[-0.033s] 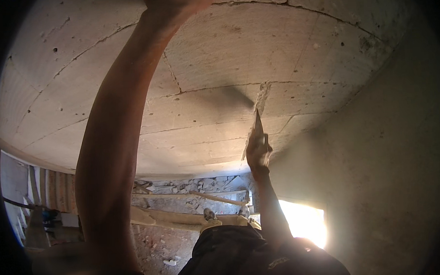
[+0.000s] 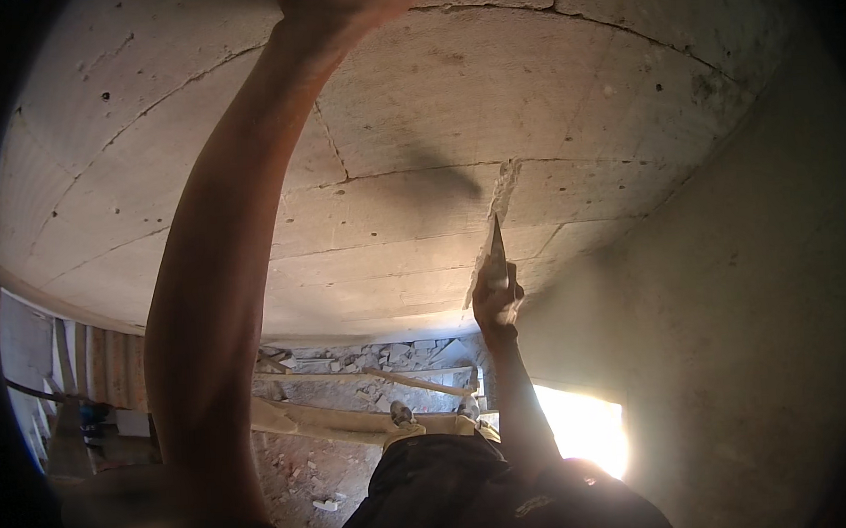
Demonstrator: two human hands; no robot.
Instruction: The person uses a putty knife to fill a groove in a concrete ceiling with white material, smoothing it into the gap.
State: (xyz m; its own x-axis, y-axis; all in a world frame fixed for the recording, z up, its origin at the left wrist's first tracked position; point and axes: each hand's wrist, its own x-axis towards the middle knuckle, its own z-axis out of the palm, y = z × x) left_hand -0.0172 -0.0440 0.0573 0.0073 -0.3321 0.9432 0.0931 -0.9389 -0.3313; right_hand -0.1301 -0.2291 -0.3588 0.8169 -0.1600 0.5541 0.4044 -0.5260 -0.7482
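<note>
My right hand is closed round the grip of a tool with a thin, pointed blade, which looks like a trowel seen nearly edge-on. Its tip points up the wall, beside a rough vertical groove in the pale block wall. Whether the tip touches the surface I cannot tell. My left arm stretches up across the view to my left hand at the top edge, close to the wall; its fingers lie outside the picture.
A plain grey wall meets the block wall on the right, with a bright opening low in it. Below, wooden planks lie by my feet, with rubble on the ground. Corrugated sheeting stands at the left.
My right hand and the trowel have shifted very slightly downward. The shadow beside the groove has moved a little left. My left arm stays where it was.
</note>
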